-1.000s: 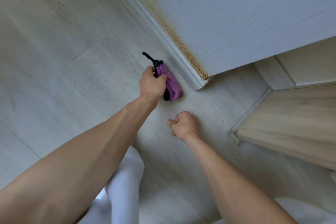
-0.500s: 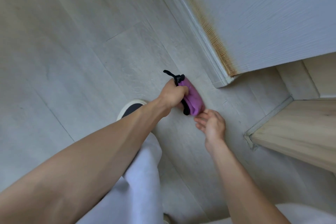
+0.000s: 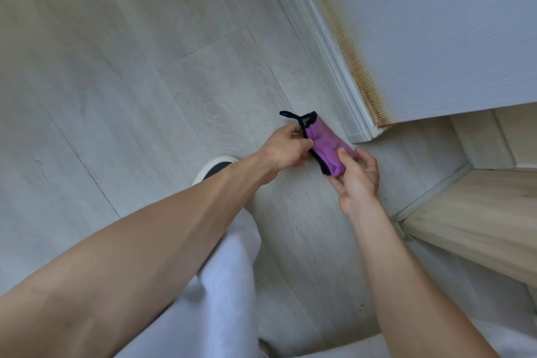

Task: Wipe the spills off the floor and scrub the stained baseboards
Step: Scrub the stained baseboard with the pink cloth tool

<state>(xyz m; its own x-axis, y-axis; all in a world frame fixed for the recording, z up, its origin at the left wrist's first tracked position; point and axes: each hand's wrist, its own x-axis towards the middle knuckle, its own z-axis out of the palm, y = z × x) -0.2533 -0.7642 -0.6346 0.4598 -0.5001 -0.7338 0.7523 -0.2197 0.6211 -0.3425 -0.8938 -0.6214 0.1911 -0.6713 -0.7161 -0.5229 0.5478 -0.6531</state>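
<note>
Both hands gripped a folded purple cloth (image 3: 325, 145) with black trim above the pale plank floor (image 3: 130, 73): the left hand (image 3: 286, 148) pinched its near edge, the right hand (image 3: 356, 176) curled around its lower end. Beside it ran a white baseboard (image 3: 328, 46) under a brown-stained wall edge (image 3: 353, 49).

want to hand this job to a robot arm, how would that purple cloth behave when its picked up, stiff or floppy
Probably floppy: the purple cloth is folded into a soft wad with rounded creases between the left hand and right hand. Likely light, since fingertips alone hold it up. Its black loop sticks out free and could snag.
</note>
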